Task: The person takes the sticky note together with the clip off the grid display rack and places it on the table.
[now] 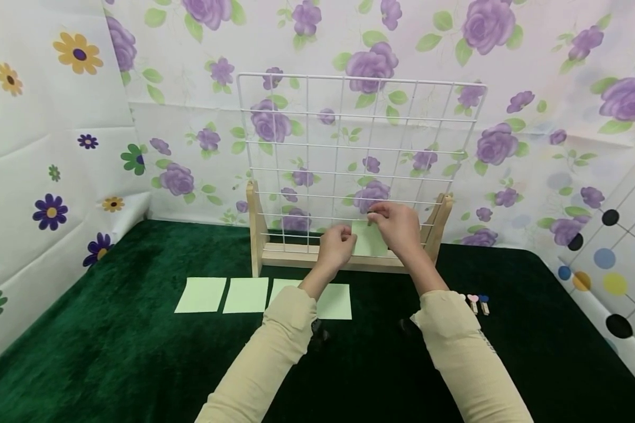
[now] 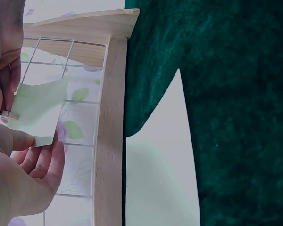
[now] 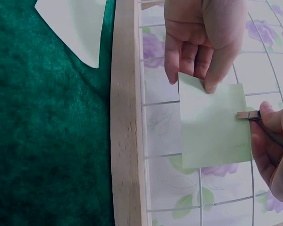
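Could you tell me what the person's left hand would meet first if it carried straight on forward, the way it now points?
Most likely the white wire grid: the left hand pinches the green paper right in front of it, though the gap between them is hard to judge.

Paper cards before grid rack — clothespins right.

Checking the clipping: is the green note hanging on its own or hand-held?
Hand-held: left hand pinches the green note; right hand holds the clip.

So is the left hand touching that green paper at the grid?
Touching. In the right wrist view, the left hand pinches the green paper's corner between thumb and fingers, while the right hand holds a small clip on its edge.
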Available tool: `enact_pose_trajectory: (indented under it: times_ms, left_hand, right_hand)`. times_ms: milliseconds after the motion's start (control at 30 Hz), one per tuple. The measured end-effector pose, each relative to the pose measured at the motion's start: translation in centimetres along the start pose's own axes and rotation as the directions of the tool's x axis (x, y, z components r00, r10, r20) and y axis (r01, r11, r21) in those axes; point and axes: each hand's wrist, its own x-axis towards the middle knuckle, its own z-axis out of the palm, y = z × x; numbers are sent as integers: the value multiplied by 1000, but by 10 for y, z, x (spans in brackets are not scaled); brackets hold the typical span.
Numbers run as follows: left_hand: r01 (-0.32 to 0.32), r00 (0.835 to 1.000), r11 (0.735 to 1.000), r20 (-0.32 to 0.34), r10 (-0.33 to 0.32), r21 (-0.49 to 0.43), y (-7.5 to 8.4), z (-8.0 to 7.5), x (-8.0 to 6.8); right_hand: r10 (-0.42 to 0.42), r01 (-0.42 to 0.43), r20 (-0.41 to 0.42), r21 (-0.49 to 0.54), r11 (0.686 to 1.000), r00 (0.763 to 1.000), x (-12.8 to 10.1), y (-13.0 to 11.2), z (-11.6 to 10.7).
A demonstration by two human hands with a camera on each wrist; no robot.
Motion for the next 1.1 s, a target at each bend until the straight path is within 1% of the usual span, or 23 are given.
enact_pose_trajectory:
  times_ms: [133, 267, 433, 567, 767, 933, 1100]
  left_hand:
    - [-14, 1000, 1000, -3, 14, 18, 0, 0, -1]
    - [-21, 1000, 1000, -2, 21, 15, 1, -1, -2]
    - [-22, 1000, 999, -5, 23, 26, 2, -2, -3]
    - [-23, 1000, 999, 7, 23, 38, 2, -2, -3]
    - [-29, 999, 998, 28, 27, 50, 0, -4, -6]
    - [-40, 998, 999, 45, 39, 31, -3, -7, -10]
    - [-14, 996, 998, 87, 18, -53, -3, -11, -14]
  right_hand:
    - [-6, 6, -18, -12, 1000, 1000, 0, -1, 2]
    - [1, 0, -31, 12, 1000, 1000, 0, -2, 4]
    - [20, -18, -44, 61, 998, 999, 1, -2, 5]
    - [45, -39, -48, 114, 993, 998, 2, -1, 5]
    - [48, -34, -70, 183, 983, 996, 0, 1, 6]
    - [58, -40, -71, 235, 971, 996, -4, -2, 5]
    - [62, -46, -48, 280, 959, 997, -9, -2, 3]
